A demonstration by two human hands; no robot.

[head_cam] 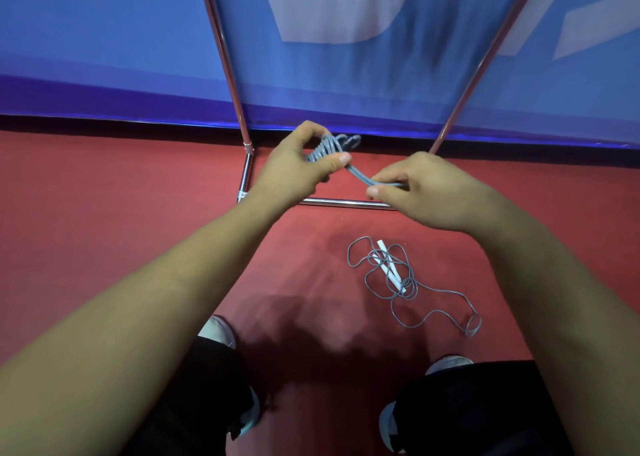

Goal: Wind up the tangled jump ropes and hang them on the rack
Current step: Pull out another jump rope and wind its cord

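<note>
Just above the middle of the frame, a bundle of grey jump rope (328, 148) is held between two bare hands. The left hand (294, 171) is curled round the bundle: the stacked coils are clamped between the thumb, laid flat across the front, and the bent fingers behind. Rounded loop ends are seen poking out past the fingers, toward the upper right of that hand. From the bundle a short run of two or three parallel strands is stretched down and to the right, where it is pinched between the thumb and forefinger of the right hand (429, 192); the remaining fingers of that hand are folded in, and whether they touch the cord cannot be told. The cord looks smooth, round and thin.

A second rope (410, 284) is left loose on the floor (104, 196), lower right of centre, in overlapping loops with one long tail trailed to the right. Two straight white handles (393, 274) are laid crossed among its loops.

The rack (343, 202) is made of shiny metal tubing: a low bar is seen just below the hands, and two uprights are splayed toward the top corners. A smooth blue banner (104, 40) with pale lettering is stretched behind it. The floor is a matte red. At the bottom edge, dark trousers (478, 407) and pale shoes (218, 331) are seen.
</note>
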